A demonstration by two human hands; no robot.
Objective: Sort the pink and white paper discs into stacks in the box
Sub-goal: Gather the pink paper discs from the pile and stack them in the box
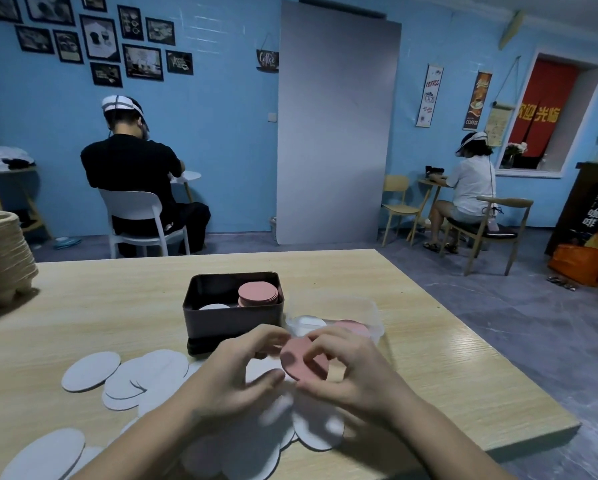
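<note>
Pink disc (302, 362) sits pinched at its edges between your left hand (235, 374) and right hand (347, 374), above the loose white discs (91, 370), just in front of the box (233, 322). Paper this thin seems light and easily creased, so hold it by the rim, gently.

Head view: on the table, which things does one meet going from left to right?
Stack of pulp trays → white disc lying apart → dark box → clear container. The held pink disc overlaps these, so omitted.
</note>
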